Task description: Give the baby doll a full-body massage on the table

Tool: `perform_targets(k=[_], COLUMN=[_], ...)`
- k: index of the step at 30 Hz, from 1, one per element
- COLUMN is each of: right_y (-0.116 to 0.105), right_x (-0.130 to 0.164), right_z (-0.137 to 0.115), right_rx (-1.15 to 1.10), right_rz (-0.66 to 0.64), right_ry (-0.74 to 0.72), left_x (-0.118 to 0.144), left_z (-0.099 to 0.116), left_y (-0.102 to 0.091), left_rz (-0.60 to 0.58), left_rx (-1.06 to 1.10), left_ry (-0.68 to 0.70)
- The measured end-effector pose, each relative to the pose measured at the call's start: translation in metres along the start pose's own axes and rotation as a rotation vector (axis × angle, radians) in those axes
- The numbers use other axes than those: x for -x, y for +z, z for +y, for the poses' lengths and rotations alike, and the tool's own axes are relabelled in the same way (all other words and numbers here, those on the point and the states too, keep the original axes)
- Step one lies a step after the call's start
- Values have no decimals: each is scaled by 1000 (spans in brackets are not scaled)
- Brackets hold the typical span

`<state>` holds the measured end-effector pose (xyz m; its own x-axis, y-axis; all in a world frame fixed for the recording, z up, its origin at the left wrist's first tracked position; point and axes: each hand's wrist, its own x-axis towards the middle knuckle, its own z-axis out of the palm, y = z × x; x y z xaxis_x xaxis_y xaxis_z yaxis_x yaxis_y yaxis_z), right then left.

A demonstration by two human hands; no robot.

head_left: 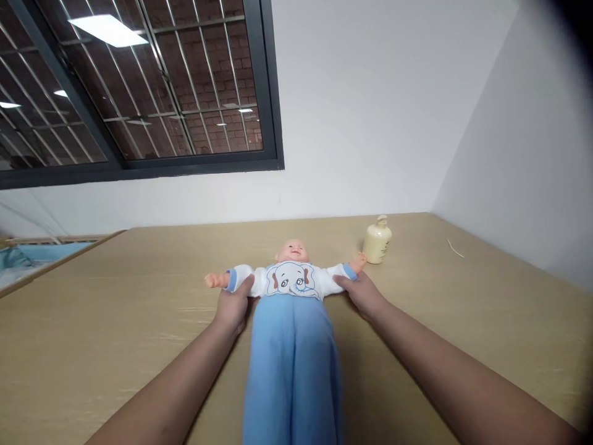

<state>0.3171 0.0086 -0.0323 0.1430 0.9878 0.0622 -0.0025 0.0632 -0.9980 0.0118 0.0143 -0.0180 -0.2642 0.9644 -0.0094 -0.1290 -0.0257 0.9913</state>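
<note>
A doll (pixel 293 290) is lying face-up on the counter (pixel 115 309). The left hand (pixel 234 306) and right hand (pixel 361 293) are each pressing a doll arm, seemingly grasping the sleeves. A bottle (pixel 377 241) is standing near.

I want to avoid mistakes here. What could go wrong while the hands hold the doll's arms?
The cream bottle stands upright close to the doll's hand beside the right hand; moving that arm might knock it over. The left hand holds only the sleeve, so the shirt may pull or slip.
</note>
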Motion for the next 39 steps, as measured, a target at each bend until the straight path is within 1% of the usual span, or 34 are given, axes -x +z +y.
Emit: perform_targets(k=[2, 5, 8, 10, 13, 14, 16, 18, 19, 22, 23, 24, 26, 28, 30, 33, 36, 39], right_y=[-1, -6, -16, -23, -25, -24, -17, -7, 0, 20, 27, 33, 43, 52, 60, 70, 77, 81], right_x=[2, 7, 15, 23, 39, 47, 65, 87, 99, 131, 140, 146, 155, 159, 161, 162, 160, 155], right_z=[-2, -12, -29, -42, -61, -67, -78, -90, -96, -108, -108, -107, -98, -81, -61, -35, -25, -29], right_rx=[30, 158, 376, 546, 823, 912, 1060, 1157, 1181, 1173, 1171, 1182, 1215, 1244, 1244, 1193, 1162, 1079], right_rz=[-25, -86, -240, -366, -531, -563, -571, -565, -607, -716, -774, -818, -837, -783, -684, -518, -523, -526], right_ry=[43, 173, 270, 270, 205, 160, 18, -132, -204, -579, -678, -767, -926, -1073, -1198, -1320, -1328, -1333], left_x=[0, -1, -2, -3, -4, -4, -4, -5, -5, -6, -7, -7, -9, -10, -11, -11, -11, -10], left_z=[2, 4, 6, 8, 12, 12, 13, 14, 13, 12, 11, 10, 9, 7, 6, 6, 6, 6], left_y=[-3, -7, -11, -12, -13, -13, -13, -13, -14, -14, -14, -15, -15, -16, -16, -17, -17, -17], left_rz=[44, 65, 56, 55, 51, 49, 48, 51, 51, 46, 44, 43, 43, 40, 38, 36, 32, 20], left_rx=[-180, -307, -418, -483, -554, -570, -597, -618, -626, -641, -645, -649, -652, -650, -646, -644, -649, -647], left_ry=[50, 53, 54, 60, 81, 89, 102, 109, 111, 112, 111, 110, 109, 112, 115, 118, 122, 127])
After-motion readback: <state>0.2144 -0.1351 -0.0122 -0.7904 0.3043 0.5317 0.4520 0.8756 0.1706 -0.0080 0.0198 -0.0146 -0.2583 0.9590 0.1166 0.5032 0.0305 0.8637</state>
